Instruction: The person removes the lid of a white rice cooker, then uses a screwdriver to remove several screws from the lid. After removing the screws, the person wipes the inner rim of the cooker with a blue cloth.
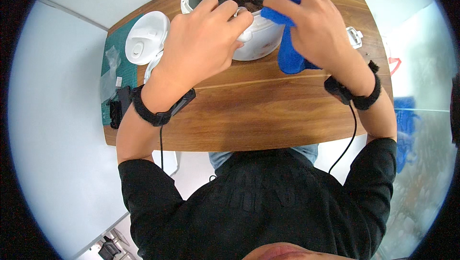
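Observation:
A white pot-shaped appliance [261, 37] stands at the far side of the wooden table, its top uncovered and its grey inside showing. My left hand [203, 39] is at its front left, fingers curled around a small white plastic part [246, 36] by the rim. Whether that part is joined to the pot I cannot tell. A blue cloth [291, 56] is bunched in my right hand [318, 20], at the pot's right rim, with its lower end hanging onto the table. My fingers hide part of the pot's front wall.
On the left, a white lid [146, 37] lies on a green mat [125, 80], near clear plastic wrap [111, 66] and black items [120, 107]. A white plastic piece [354, 38] sits at the table's right. Cables run from both wristbands. Another blue cloth [405, 133] hangs beyond the right edge.

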{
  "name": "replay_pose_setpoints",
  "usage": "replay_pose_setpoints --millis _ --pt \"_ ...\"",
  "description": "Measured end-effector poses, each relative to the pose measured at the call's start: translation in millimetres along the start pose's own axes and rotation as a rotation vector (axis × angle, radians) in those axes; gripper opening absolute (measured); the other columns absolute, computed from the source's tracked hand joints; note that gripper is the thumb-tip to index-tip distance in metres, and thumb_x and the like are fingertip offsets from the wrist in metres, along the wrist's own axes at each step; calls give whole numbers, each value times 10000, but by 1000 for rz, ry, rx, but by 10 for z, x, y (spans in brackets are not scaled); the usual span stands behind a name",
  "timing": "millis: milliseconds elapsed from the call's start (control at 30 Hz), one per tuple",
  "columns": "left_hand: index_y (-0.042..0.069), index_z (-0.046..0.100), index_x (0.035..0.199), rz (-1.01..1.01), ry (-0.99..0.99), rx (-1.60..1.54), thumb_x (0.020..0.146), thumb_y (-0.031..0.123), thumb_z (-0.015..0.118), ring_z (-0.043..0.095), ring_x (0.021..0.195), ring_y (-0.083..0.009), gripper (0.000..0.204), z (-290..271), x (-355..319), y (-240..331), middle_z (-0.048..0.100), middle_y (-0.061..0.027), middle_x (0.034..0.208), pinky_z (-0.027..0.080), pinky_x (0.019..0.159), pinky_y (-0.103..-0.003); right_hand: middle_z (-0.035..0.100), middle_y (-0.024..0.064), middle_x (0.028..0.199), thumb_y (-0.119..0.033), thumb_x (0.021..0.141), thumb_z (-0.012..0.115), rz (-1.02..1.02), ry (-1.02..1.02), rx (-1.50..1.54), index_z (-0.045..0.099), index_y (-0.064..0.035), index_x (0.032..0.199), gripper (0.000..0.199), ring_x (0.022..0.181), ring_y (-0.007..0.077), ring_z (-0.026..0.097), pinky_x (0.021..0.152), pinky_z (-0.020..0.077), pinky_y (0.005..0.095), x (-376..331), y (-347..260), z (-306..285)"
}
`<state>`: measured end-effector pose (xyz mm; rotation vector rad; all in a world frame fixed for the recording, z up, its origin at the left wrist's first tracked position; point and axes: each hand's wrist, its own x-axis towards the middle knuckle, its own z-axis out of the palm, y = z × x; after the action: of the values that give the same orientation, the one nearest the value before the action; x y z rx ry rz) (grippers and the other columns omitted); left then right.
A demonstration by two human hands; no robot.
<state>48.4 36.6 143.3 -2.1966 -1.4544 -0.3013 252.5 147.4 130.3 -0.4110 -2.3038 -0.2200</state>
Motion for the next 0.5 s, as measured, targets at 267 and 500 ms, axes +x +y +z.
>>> replay_pose_setpoints --millis 267,500 --pt "173 678 1069 -33 -2 -9 727 224 850 643 954 -189 385 -13 11 3 644 19 949 588 615 -325 603 176 1130 65 717 665 180 -86 2 732 -90 1047 370 1053 405 581 887 517 486 36 158 -112" --pt "167 671 1053 -47 -12 -24 738 218 845 647 977 -196 364 -28 -35 -14 654 14 972 595 636 -333 601 113 1187 -24 785 642 37 64 -46 739 -219 1112 393 1074 368 593 852 559 460 -191 112 132"
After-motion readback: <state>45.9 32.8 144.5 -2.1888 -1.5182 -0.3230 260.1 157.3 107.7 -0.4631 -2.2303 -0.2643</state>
